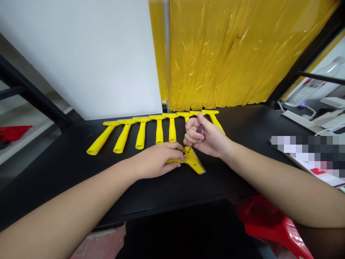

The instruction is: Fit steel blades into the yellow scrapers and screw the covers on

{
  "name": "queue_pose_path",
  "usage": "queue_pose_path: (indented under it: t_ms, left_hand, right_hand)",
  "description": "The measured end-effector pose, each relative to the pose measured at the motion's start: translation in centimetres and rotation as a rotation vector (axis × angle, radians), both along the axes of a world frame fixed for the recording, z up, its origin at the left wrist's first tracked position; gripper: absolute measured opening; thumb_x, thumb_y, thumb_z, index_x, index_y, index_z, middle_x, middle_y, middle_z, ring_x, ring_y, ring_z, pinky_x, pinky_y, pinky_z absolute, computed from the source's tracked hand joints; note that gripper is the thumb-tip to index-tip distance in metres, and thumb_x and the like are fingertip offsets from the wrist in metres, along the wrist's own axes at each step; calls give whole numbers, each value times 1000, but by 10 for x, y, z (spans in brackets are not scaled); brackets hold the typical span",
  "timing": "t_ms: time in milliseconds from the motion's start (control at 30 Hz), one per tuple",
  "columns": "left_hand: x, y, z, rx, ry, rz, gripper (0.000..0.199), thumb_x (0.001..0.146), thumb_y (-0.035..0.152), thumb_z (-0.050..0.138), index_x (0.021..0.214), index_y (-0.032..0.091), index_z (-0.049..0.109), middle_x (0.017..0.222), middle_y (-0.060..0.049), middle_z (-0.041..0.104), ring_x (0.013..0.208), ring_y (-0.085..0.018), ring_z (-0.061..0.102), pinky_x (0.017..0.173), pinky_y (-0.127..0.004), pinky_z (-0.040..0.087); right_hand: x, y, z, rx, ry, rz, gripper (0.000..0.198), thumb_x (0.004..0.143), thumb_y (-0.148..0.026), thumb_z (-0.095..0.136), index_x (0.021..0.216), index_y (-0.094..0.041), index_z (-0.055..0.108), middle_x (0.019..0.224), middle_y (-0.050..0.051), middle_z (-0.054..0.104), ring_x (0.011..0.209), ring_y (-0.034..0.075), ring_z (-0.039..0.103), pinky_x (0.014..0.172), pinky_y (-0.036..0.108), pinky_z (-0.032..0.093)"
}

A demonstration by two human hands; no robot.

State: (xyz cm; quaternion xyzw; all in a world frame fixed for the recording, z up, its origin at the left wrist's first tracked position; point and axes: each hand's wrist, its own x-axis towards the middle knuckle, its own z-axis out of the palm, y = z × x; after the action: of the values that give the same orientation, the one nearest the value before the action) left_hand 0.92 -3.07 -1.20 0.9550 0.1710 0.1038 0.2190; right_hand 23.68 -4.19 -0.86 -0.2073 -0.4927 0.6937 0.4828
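A yellow scraper (196, 164) with a metal blade edge lies flat on the black table, its head to the right. My left hand (161, 158) is closed over its handle and presses it down. My right hand (206, 136) grips a small screwdriver (199, 128) with a dark purple handle. The thin shaft points down to a screw spot on the upper part of the scraper head; whether the tip sits in the screw I cannot tell. Behind my hands, several more yellow scrapers (141, 133) stand in a row, handles toward me, the right ones partly hidden.
The black table (129, 201) meets a white panel (94, 61) and yellow wrapped film (215, 54) at the back. To the right are a plastic bottle (315, 84), white cables and a printed packet (318, 171). A red plastic object (272, 223) is below the front edge.
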Motion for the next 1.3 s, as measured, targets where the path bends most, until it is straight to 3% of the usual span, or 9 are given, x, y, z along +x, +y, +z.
queue_pose_path:
  t_ms: [200,467,733,1200,1300]
  left_hand:
    - [0,-1,1,7,-11,-8,26,100,20,64,122,24,77,136,-9,68,124,-24,67,108,-38,55]
    - [-3,1,1,-15,-15,7,26,100,20,64,121,24,78,133,-9,68,122,-23,68,107,-36,56]
    - [-3,0,1,-19,-9,0,28,100,20,64,123,25,77,135,-9,68,122,-23,68,107,-37,57]
    - [-1,-1,6,-52,1,14,26,99,18,65,120,25,78,134,-9,67,122,-24,69,108,-39,56]
    - [-1,-1,6,-50,2,14,26,99,18,64,120,25,78,133,-9,67,121,-24,69,107,-39,56]
  right_hand:
    - [13,-5,14,17,52,8,40,99,-64,62,88,-27,51,59,-10,24,52,11,22,60,27,33]
    - [19,-17,13,0,-38,291,40,94,-57,64,81,-25,43,60,-7,28,53,13,27,60,31,33]
    - [17,-15,6,18,-26,334,35,101,-50,59,83,-24,45,62,-7,31,55,13,29,61,30,32]
    - [18,-19,5,30,-37,345,37,99,-53,65,85,-24,46,64,-7,36,57,13,31,61,29,33]
    - [18,-17,3,111,-43,390,36,99,-49,69,87,-24,46,66,-7,45,59,12,39,63,28,38]
